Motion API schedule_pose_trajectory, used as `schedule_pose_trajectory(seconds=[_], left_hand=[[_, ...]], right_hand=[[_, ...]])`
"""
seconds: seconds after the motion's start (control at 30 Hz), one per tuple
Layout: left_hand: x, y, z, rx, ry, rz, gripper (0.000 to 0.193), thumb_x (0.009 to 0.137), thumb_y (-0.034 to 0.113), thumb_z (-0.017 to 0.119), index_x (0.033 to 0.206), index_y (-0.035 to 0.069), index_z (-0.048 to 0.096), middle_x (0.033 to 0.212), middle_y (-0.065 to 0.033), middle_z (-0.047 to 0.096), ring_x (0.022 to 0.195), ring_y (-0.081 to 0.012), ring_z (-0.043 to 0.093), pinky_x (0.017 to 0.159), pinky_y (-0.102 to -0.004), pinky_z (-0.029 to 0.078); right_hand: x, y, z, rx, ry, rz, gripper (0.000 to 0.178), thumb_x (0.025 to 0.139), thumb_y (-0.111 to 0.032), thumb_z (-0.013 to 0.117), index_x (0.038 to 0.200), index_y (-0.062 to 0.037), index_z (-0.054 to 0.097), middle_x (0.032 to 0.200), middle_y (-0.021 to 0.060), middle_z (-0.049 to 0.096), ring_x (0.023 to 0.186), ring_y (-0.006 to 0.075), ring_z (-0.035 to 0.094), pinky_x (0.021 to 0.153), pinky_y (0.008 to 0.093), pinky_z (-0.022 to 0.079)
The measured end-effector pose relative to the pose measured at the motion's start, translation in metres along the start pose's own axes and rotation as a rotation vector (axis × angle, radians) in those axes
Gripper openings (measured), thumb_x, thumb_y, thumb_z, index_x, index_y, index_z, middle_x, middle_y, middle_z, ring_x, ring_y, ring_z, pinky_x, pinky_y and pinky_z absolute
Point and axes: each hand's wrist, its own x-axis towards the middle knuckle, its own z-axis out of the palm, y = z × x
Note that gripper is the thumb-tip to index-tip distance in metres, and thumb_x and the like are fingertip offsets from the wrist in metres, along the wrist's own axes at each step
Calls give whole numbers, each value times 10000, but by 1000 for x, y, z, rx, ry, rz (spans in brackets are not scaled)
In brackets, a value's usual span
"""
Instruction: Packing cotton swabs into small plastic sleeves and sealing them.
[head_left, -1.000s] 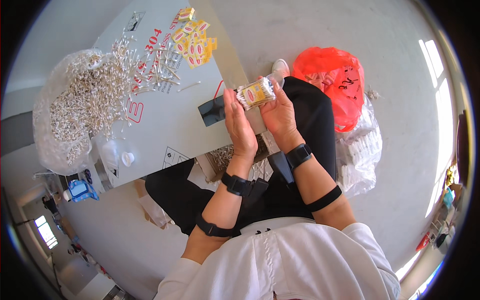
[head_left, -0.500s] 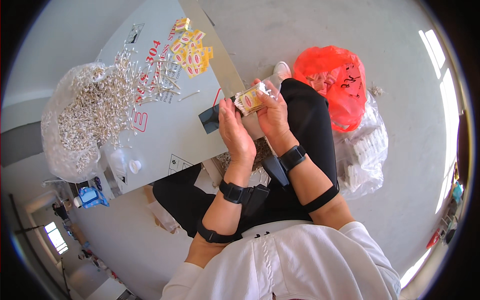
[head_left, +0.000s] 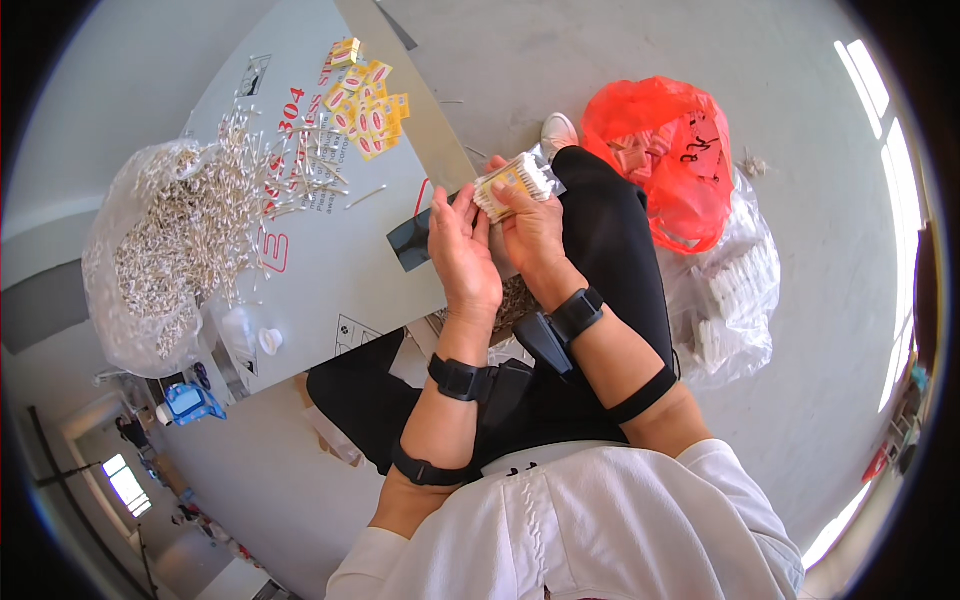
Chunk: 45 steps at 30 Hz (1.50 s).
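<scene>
Two hands (head_left: pixel 495 235), one swab packet (head_left: pixel 513 180).

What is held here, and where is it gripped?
A small clear packet of cotton swabs, pinched at its near end by the right hand; the left hand touches its left side.

A small clear packet of cotton swabs with a yellow label (head_left: pixel 512 180) sits at twelve o'clock, held in both hands. Yellow-and-red label cards (head_left: pixel 368 103) lie scattered at eleven o'clock. A red plastic bag (head_left: pixel 668 165) bulges at one o'clock; a clear bag of white packs (head_left: pixel 738 300) at three.
</scene>
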Motion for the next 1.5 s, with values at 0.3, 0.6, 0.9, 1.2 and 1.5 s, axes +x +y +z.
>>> schedule_pose_trajectory(seconds=[0.3, 0.6, 0.9, 1.2, 1.5], left_hand=[[13, 13, -14, -192, -31, -184, 814, 983, 528, 471, 1489, -35, 170, 1305, -284, 498, 1219, -338, 507, 1049, -440, 402], [-5, 18, -20, 15, -116, -145, 729, 1026, 473, 391, 1457, -84, 202, 1339, -347, 467, 1215, -382, 521, 1054, -473, 402], [3, 19, -23, 22, -248, -215, 823, 1008, 563, 337, 1505, -51, 108, 1358, -309, 480, 1217, -358, 521, 1043, -472, 388], [12, 23, -23, -121, -9, -355, 544, 1004, 418, 477, 1320, -17, 388, 1148, -228, 616, 1061, -302, 596, 927, -419, 454], [16, 16, -15, -115, 57, -278, 413, 997, 296, 521, 1241, -27, 436, 1101, -235, 638, 1012, -297, 617, 906, -406, 480]], right_hand=[[1, 0, 0, -15, -43, -35, 485, 803, 121, 645, 1256, 22, 505, 1229, 168, 615, 1166, 274, 584, 985, 377, 489], [7, -10, -2, 135, -45, 13, 521, 853, 43, 633, 1330, 9, 428, 1266, 173, 587, 1224, 303, 546, 1051, 430, 436], [8, 1, -3, 36, -57, -29, 416, 819, 94, 638, 1218, 48, 529, 1175, 175, 638, 1121, 286, 613, 957, 384, 513], [13, -10, -5, 207, -65, 30, 407, 860, 2, 653, 1242, 16, 514, 1191, 174, 631, 1173, 303, 587, 988, 424, 476], [12, -6, -3, 149, -30, -12, 365, 873, 23, 640, 1220, 30, 527, 1199, 170, 628, 1153, 298, 601, 987, 412, 493]])
